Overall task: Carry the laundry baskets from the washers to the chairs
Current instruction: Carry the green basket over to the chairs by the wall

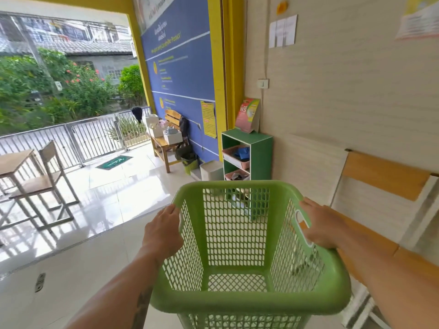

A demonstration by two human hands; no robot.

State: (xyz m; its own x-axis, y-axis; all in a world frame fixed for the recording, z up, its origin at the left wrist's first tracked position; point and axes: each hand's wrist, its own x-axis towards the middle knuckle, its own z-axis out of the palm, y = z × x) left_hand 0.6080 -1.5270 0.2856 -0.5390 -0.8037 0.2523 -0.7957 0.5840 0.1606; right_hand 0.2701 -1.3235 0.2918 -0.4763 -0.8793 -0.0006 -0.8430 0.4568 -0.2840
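An empty green plastic laundry basket [237, 233] with lattice walls hangs in front of me, off the floor. My left hand [164, 231] grips its left rim. My right hand [324, 224] grips the right rim at the handle cut-out. Directly to the right stands a chair [384, 176] with a wooden backrest and seat, close against the wall. No washers are in view.
A green shelf unit [259, 150] with pink trays stands ahead by the wall, a white bin [210, 170] beside it. Farther off is a loaded wooden bench [166, 141]. A metal chair [47, 179] and table [14, 162] stand at left, before a railing [78, 138].
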